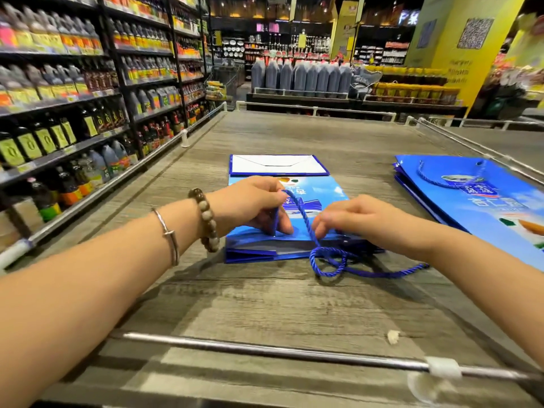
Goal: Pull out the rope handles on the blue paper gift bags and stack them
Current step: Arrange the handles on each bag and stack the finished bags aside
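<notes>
A flat blue paper gift bag [318, 195] lies in the middle of the wooden display table [265, 304], its white folded bottom at the far end. My left hand [253, 204] pinches one blue rope handle [297, 207] above the bag's near edge. At the bag's open mouth my right hand [353, 216] has its fingers curled down, touching the rope. A second rope handle [338, 265] trails loose onto the table in front of the bag. A stack of blue gift bags [477, 198] with a rope handle out lies at the right.
A metal rail [279, 351] runs along the table's near edge, and further rails line the left and right sides. Shelves of bottles [73, 113] stand to the left. A small white scrap [393, 337] lies near the front rail.
</notes>
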Demonstrator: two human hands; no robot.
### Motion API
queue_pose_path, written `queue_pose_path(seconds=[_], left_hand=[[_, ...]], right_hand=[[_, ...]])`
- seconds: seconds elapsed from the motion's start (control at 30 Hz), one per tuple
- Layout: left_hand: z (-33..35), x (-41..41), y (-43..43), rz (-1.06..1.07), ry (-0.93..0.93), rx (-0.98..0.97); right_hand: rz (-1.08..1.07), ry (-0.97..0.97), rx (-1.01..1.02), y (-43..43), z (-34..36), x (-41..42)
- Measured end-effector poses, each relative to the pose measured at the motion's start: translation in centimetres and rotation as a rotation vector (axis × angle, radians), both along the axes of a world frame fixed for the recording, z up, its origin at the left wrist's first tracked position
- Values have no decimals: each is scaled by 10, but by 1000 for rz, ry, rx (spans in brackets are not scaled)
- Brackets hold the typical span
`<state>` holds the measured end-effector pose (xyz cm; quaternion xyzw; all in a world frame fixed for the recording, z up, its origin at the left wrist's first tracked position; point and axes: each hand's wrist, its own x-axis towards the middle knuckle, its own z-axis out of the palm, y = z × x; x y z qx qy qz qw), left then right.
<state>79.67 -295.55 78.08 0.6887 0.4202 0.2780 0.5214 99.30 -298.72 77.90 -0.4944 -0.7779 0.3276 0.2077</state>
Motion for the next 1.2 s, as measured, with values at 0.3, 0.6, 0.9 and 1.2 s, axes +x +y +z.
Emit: queue_pose_path(seconds=[0.3, 0.6, 0.9, 1.2], left_hand=[[4, 0, 0, 73, -107, -37], [13, 6, -7, 284, -219, 463], [0, 41, -20, 62, 177, 350], [14, 31, -16, 200, -293, 117]], right_hand=[[-59, -18, 58, -4, -5, -24], [-329, 608, -66, 4, 12, -13], [-339, 736, -96, 8, 16, -10], [-143, 129, -26, -1, 10, -5]])
